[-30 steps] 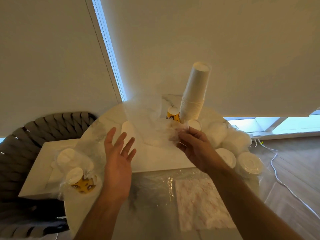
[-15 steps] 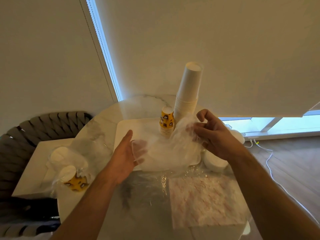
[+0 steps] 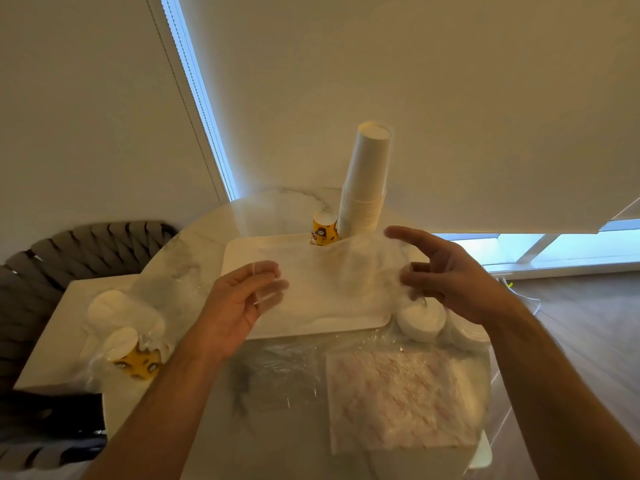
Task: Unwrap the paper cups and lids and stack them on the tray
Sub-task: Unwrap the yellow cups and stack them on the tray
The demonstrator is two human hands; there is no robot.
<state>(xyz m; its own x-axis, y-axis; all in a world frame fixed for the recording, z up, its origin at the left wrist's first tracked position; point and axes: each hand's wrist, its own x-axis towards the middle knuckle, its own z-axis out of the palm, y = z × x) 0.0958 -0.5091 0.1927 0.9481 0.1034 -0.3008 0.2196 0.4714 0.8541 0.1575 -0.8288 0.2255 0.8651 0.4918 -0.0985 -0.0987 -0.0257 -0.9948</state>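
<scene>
A tall stack of white paper cups (image 3: 365,188) stands at the back of the white tray (image 3: 242,252), with an upturned yellow printed cup (image 3: 323,232) beside it. Over the tray my two hands hold a sheet of clear plastic wrap (image 3: 341,278) spread between them. My left hand (image 3: 235,306) grips its left edge, fingertips behind the film. My right hand (image 3: 450,278) pinches the right edge, index finger stretched out. White lids (image 3: 420,318) lie just right of the tray, partly under plastic.
On a second white tray (image 3: 52,327) at the left lie wrapped cups, one of them a yellow cup (image 3: 136,360). A wrapped pack of pink-patterned napkins (image 3: 394,400) lies near me with loose film beside it. A woven chair (image 3: 69,244) stands at the left.
My hands have moved apart, and the bunched wrap is now stretched out flat above the tray. One second ago my left hand was open and apart from the wrap.
</scene>
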